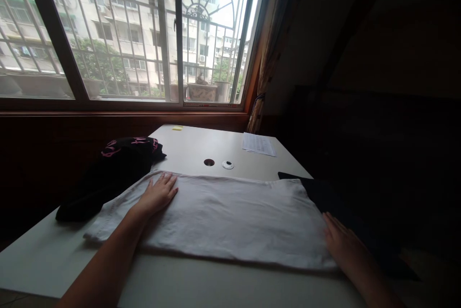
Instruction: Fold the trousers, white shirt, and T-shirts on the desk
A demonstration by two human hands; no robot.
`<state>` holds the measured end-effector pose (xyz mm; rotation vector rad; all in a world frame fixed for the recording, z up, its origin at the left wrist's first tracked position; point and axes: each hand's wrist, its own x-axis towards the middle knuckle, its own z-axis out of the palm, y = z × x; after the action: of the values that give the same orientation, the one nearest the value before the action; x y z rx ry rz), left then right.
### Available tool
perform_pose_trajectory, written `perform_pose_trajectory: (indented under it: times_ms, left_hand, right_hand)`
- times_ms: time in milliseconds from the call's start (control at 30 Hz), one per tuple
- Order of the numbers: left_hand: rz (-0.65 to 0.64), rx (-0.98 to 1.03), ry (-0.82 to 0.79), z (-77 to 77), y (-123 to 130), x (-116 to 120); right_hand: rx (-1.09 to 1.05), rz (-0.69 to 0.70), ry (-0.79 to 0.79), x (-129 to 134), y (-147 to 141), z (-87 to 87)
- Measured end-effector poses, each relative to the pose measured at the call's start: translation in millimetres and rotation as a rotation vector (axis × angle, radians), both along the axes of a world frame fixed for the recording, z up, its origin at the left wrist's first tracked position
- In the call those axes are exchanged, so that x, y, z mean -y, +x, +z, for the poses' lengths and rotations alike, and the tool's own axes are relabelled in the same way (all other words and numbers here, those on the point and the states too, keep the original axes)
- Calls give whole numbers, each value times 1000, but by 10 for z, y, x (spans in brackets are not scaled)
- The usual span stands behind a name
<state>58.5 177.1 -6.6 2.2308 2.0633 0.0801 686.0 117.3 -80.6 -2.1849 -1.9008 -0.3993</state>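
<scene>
A white cloth garment (234, 217), folded into a long flat shape, lies across the white table (187, 284). My left hand (158, 195) rests flat on its upper left part, fingers spread and holding nothing. At the garment's right edge is my right hand (340, 238), its fingers stretched out along the cloth and touching it. Some of the right hand is in shadow.
A black garment with pink print (122, 169) is heaped at the table's left edge. Dark cloth (353, 217) lies at the right. Further back are printed papers (258, 144), a round hole (209, 162), a white disc (227, 165) and a yellow piece (177, 128).
</scene>
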Motion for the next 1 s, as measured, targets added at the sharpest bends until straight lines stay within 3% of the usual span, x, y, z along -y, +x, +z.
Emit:
perform_pose_trajectory:
  times_ms: [233, 400, 567, 800, 1000]
  left_hand:
    - [-105, 17, 24, -74, 147, -8]
    - [-113, 23, 25, -129, 96, -48]
    - [-96, 33, 33, -152, 43, -80]
    - [29, 39, 51, -203, -91, -110]
    - [116, 2, 60, -212, -234, -98]
  right_hand:
    - [55, 204, -26, -393, -867, 558]
    - [21, 325, -201, -847, -1253, 644]
    - [13, 273, -299, -1073, -1045, 561]
    - [-118, 103, -239, -1089, -516, 397]
    - [-138, 43, -208, -1140, -328, 278]
